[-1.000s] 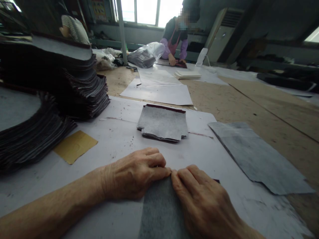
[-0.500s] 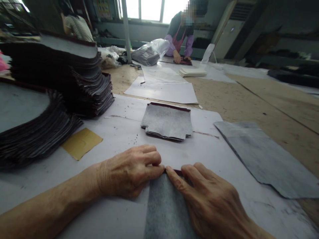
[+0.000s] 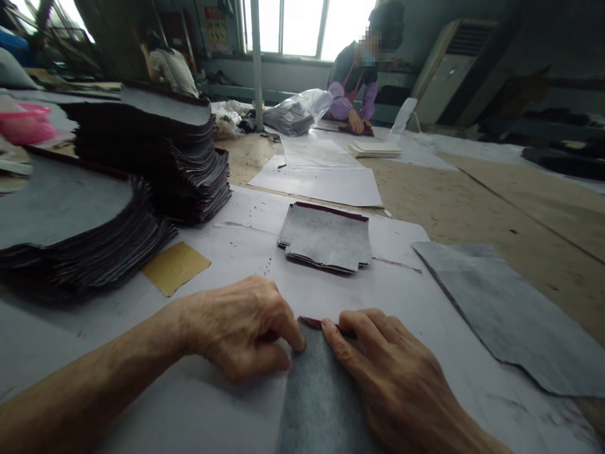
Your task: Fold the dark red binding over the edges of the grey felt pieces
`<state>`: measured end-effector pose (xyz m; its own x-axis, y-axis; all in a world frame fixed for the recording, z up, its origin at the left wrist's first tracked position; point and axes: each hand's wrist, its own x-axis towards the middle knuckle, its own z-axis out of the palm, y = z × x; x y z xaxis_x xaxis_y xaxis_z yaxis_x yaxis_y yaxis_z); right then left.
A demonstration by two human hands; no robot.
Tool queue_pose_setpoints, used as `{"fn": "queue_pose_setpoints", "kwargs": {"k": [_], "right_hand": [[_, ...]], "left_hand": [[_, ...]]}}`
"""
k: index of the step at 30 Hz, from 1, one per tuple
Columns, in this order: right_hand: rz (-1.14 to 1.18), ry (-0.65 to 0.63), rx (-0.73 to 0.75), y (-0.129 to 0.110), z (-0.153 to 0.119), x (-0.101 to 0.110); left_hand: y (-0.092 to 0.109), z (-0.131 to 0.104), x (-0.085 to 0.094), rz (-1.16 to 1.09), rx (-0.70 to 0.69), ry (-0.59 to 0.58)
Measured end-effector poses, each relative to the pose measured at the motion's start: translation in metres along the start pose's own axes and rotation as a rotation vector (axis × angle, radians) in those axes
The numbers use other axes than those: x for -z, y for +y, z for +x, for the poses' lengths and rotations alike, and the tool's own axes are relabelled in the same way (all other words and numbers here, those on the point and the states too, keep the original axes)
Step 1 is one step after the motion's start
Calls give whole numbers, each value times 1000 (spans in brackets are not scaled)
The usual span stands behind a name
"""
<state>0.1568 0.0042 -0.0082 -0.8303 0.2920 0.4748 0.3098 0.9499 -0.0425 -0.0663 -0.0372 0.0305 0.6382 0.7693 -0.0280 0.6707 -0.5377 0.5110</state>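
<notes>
Slipped back off the dark red edge (image 3: 311, 323), the left hand (image 3: 246, 325) now leaves that strip's left end bare; only the right hand (image 3: 392, 366) presses it. Half curled, thumb and forefinger parted, the left grips nothing I can see, its fingertip by the grey sheet's (image 3: 316, 403) left side. The right lies spread, forefinger on the strip. That sheet runs between and below both hands. Beyond them sit a yellow card (image 3: 176, 268), left, and a small grey stack (image 3: 326, 238), ahead; farther, a purple-sleeved co-worker (image 3: 341, 104).
</notes>
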Motion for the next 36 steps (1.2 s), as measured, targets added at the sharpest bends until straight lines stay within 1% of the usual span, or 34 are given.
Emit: {"fn": "queue_pose_setpoints", "kwargs": {"k": [1, 3, 6, 9, 14, 20, 23, 28, 33, 36], "right_hand": [[50, -5, -11, 1, 1, -1], [140, -25, -54, 3, 4, -2], [197, -39, -113, 4, 9, -4], [218, -51, -120, 4, 12, -6], [198, -72, -123, 5, 13, -8], [175, -78, -91, 5, 9, -11], [186, -93, -110, 6, 9, -11], [232, -159, -150, 7, 11, -9], [173, -145, -86, 5, 8, -9], [144, -134, -78, 4, 7, -8]], "left_hand": [[2, 0, 1, 4, 33, -32], [4, 1, 1, 25, 53, -38], [1, 1, 1, 44, 35, -43], [-1, 1, 2, 44, 27, -62], [-1, -1, 4, 40, 30, -64], [0, 0, 6, 61, 28, -68], [0, 0, 6, 51, 34, -58], [1, 0, 6, 25, 39, -49], [-1, 0, 6, 13, 40, -60], [-2, 0, 6, -15, 45, -53]]}}
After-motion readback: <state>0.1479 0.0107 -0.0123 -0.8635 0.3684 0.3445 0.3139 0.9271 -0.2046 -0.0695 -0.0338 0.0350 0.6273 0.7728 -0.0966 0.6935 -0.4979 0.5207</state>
